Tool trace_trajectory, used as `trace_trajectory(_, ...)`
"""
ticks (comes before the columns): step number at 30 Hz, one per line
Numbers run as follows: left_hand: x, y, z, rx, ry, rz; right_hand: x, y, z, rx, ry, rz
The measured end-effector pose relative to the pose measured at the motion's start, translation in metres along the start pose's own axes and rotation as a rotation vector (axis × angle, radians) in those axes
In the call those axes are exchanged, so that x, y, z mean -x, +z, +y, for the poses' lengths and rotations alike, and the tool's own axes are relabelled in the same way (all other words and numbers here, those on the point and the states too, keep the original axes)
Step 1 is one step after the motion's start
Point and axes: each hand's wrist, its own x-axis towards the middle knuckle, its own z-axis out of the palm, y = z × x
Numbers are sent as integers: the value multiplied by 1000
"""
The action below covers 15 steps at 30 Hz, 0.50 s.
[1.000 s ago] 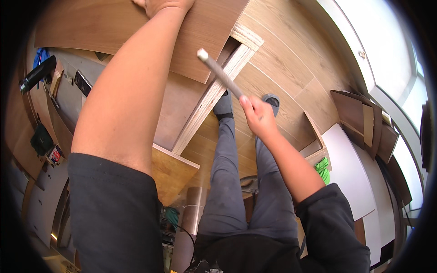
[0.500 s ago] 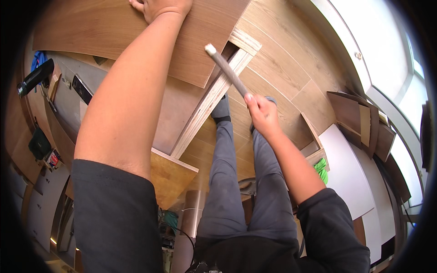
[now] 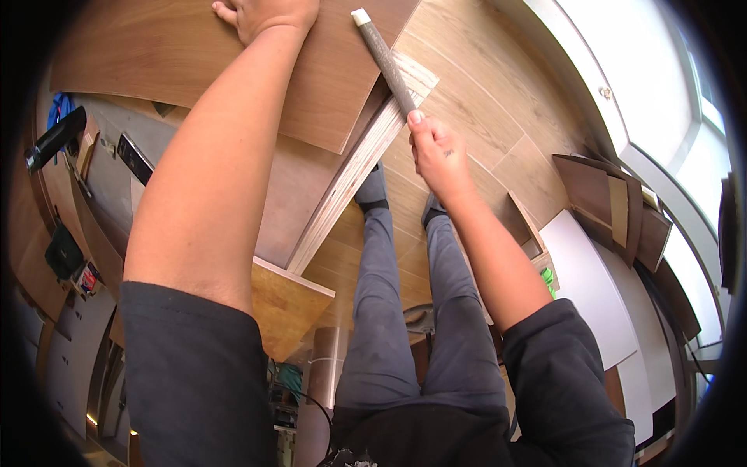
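Note:
My left hand (image 3: 272, 15) rests on the brown wood-veneer panel (image 3: 148, 47) at the top, fingers apart and partly cut off by the picture's edge. My right hand (image 3: 436, 148) grips a grey, speckled rod with a white tip (image 3: 383, 54), its far end lying over the panel's right edge. The panel sits above a pale plywood frame (image 3: 350, 179) with a thick layered edge. A yellowish board (image 3: 296, 307) is below the frame's near end.
Scrap boards (image 3: 599, 194) and white sheets (image 3: 583, 288) stand at the right, near a green cloth (image 3: 548, 280). A black cylinder (image 3: 54, 138) and a phone (image 3: 134, 156) lie at the left. My feet are on the wood-look floor (image 3: 498, 109).
My right hand has moved upward with the rod, whose white tip is higher, nearer the top edge. My left hand stays on the panel, slightly shifted in the picture.

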Motion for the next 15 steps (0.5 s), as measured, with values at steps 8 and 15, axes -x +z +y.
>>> trace_trajectory(8,-5,6,-3,-34,2,18,30,-15,31,139,-142,11)
trace_trajectory(15,-4,4,-3,-43,1,9,11,-10,-18,-61,217,-53)
